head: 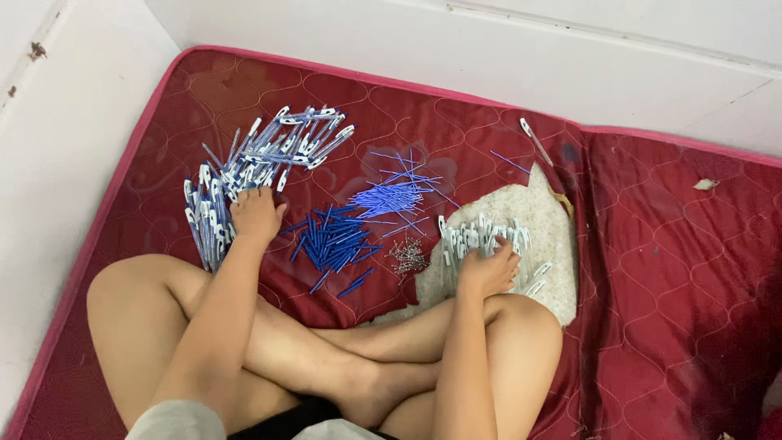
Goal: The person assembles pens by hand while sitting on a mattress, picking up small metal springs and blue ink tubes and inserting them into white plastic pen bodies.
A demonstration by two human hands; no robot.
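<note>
I see my left hand (257, 213) resting on the big heap of assembled pens (248, 167) at the left of the red mattress (668, 269), its fingers curled into the pile; whether that grip has closed on a pen I cannot tell. My right hand (487, 273) sits on the smaller cluster of white pen barrels (481, 240), which lies on a torn patch of exposed foam (542, 208) just in front of my right knee; its grip looks clenched around a few barrels, though the fingers hide exactly what they hold. Between the hands lie dark blue caps (334, 244), a fan of thin blue refills (391, 195) and a small tangle of metal springs (407, 257).

The risk I judge here is scatter: the springs lie close to my crossed legs, so a shifted knee could knock them into the quilted seams. Pulling from either loose heap could also drag neighbouring pieces into the other piles and mix them.
</note>
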